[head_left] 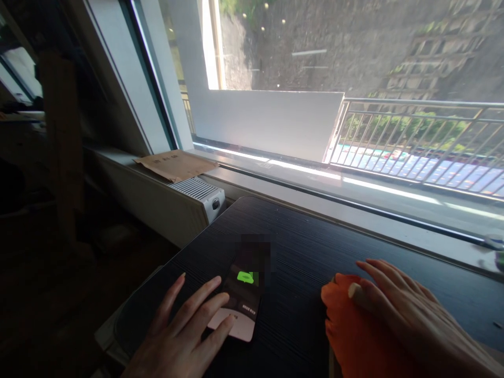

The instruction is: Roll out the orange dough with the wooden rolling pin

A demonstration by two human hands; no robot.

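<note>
On the dark tabletop (291, 294) lies a smartphone (238, 310) with its screen lit, showing a green patch and a pale lower band. Its upper end is blurred by a blocky patch. My left hand (189, 325) is spread, its fingertips over the phone's lower left part. Whether they press the screen, I cannot tell. To the right, my right hand (409, 310) lies over a crumpled orange cloth-like item (354, 336), fingers stretched out. A pale rounded tip shows by the thumb; what it belongs to is unclear. The hand hides much of the orange item.
Beyond the table's far edge runs a window sill (315, 189) below a large window. A brown paper envelope (177, 164) rests on a white slatted unit (199, 191) at the back left. A white panel (268, 123) and a metal railing (425, 136) stand outside the glass.
</note>
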